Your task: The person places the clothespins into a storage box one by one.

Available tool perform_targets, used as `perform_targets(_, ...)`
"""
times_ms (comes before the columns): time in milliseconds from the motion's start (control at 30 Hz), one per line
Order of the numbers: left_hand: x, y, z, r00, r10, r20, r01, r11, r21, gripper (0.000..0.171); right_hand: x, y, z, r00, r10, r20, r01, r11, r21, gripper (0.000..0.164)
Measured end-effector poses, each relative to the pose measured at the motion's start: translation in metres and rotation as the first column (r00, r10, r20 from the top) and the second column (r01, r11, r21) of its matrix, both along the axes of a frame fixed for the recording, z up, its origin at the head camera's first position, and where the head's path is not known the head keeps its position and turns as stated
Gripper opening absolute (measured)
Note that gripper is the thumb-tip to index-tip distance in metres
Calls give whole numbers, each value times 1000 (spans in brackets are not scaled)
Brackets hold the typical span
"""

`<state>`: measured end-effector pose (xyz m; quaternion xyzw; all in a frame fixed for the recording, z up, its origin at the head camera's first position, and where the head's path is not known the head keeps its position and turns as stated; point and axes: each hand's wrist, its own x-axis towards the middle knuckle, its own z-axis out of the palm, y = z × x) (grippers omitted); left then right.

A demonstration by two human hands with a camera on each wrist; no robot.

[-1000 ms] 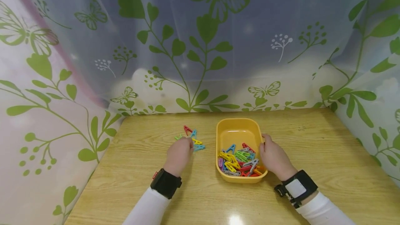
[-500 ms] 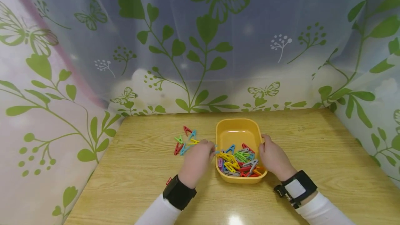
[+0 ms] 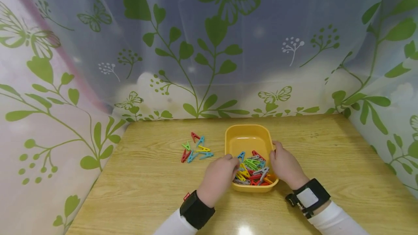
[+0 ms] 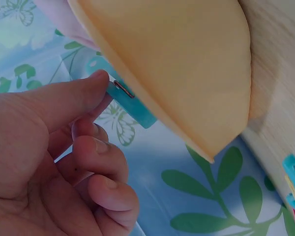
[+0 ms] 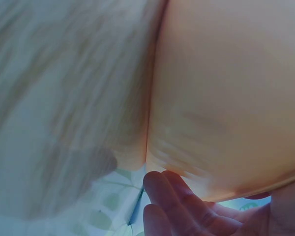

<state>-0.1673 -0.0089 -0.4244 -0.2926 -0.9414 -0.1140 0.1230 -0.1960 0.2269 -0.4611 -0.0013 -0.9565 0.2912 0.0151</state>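
Observation:
My left hand (image 3: 219,177) reaches over the left rim of a yellow plastic bin (image 3: 249,130). In the left wrist view its thumb and index finger pinch a blue clothespin (image 4: 132,105), which overlaps the bin's edge; the other fingers curl loosely below. From above, that clothespin is hidden by the hand. My right hand (image 3: 287,162) holds the bin's right rim, and its fingers (image 5: 179,201) lie against the outer wall in the right wrist view. Inside the bin's near half is a heap of mixed-colour clothespins (image 3: 253,164).
Left of the bin, several loose clothespins lie on the wooden table (image 3: 147,177), among them a red clothespin (image 3: 185,155), a yellow clothespin (image 3: 204,149) and a green clothespin (image 3: 186,146). A leaf-patterned curtain (image 3: 183,64) borders the table at the back and sides.
My left hand has moved right from the loose clothespins to the bin's left rim, carrying a blue clothespin. My right hand has stayed on the bin.

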Motion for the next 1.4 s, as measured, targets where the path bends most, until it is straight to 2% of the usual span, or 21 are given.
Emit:
perform_targets(233, 3, 5, -6, 1000, -31, -3, 31, 999, -10, 5, -1, 1, -1, 1000, 4, -9, -4, 1000, -2, 51)
perform_targets(467, 3, 7, -11, 1000, -25, 3, 25, 1000, -11, 4, -1, 1, -2, 1000, 4, -12, -4, 1000, 5, 51)
perform_targets(967, 5, 3, -14, 999, -45, -20, 45, 999, -8, 3, -2, 1, -2, 1000, 3, -11, -2, 1000, 13, 51)
perform_targets(1400, 5, 0, -13, 998, -39, 58, 38, 999, 18, 4, -1, 0, 1, 1000, -6, 13, 6, 1000, 21, 52)
